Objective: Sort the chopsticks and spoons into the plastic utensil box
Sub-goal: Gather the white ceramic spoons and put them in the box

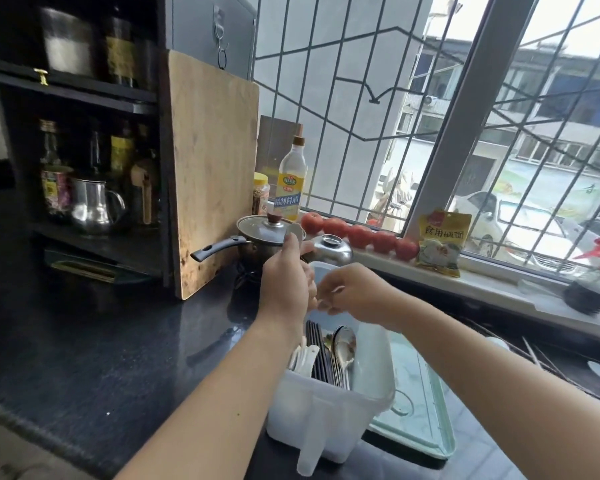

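Left hand: we see the left hand [284,282] raised above the box, fingers curled round a white spoon [293,233]; its bowl stands up above the knuckles.
Right hand: the right hand [355,294] is just beside the left one, fingertips pinched on something small and white; we cannot tell what it is, maybe the lower end of a spoon.
Utensil box: the white plastic utensil box [329,407] stands on the dark counter [101,358], under both hands, with a pale green tray [420,407] touching its right side.
White spoons in box: several lie at the left side [303,356]; they overlap, so we cannot count them.
Chopsticks: one dark bundle [317,351] lies in the middle; the sticks cannot be counted.
Metal spoons: at least two [343,344] lie at the right.
Progress: we judge the sorting is nearly done, three groups already lie in the box; the held spoon is not yet placed.
Left to do: the spoon probably goes to the white group at the left.
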Motion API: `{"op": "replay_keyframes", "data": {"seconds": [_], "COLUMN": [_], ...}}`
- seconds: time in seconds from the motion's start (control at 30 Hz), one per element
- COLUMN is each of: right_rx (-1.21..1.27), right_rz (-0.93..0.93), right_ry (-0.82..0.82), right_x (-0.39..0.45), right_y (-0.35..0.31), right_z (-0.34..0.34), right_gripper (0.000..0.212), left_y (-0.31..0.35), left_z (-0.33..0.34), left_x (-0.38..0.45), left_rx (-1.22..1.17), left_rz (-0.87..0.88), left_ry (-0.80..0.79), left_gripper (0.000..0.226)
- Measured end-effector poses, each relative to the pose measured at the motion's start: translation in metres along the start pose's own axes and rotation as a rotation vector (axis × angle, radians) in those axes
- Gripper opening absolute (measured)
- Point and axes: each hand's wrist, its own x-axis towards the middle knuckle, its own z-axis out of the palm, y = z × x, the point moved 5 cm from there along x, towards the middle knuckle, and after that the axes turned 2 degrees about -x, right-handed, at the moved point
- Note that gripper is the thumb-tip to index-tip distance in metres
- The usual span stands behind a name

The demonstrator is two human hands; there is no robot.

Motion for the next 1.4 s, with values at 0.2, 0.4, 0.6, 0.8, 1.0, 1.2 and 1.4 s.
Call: {"op": "replay_keyframes", "data": {"seconds": [0.2, 0.4, 0.6, 0.8, 1.0, 1.2, 1.4], "right_rx": [0.636, 0.541, 0.542, -0.206, -0.155, 0.006, 0.130], "right_rz": [0.033, -0.114, -0.033, 0.297, 0.433, 0.581, 0.573], "right_ry": [0.150, 0.108, 0.192, -0.269, -0.356, -0.431, -0.429], "right_x": [-0.021, -0.025, -0.021, -0.012, -0.003, 0.004, 0.006], "right_y": [-0.015, -0.034, -0.021, -0.002, 0.009, 0.023, 0.024], "right_z": [-0.041, -0.038, -0.042, 0.047, 0.078, 0.087, 0.088], "right_gripper": [0.018, 0.026, 0.026, 0.021, 0.016, 0.023, 0.022], "left_y": [0.002, -0.003, 0.005, 0.002, 0.003, 0.003, 0.002], "left_z": [0.004, 0.013, 0.001, -0.006, -0.004, -0.003, -0.002], "left_x": [-0.003, -0.003, -0.002, 0.004, 0.002, 0.001, 0.003], "left_rx": [0.099, 0.337, 0.245, 0.048, 0.104, 0.097, 0.110], "left_rz": [0.030, 0.087, 0.156, 0.099, 0.123, 0.098, 0.111], "left_ry": [0.002, -0.150, 0.030, 0.119, 0.080, 0.078, 0.076], "left_gripper": [0.036, 0.033, 0.032, 0.021, 0.022, 0.022, 0.021]}}
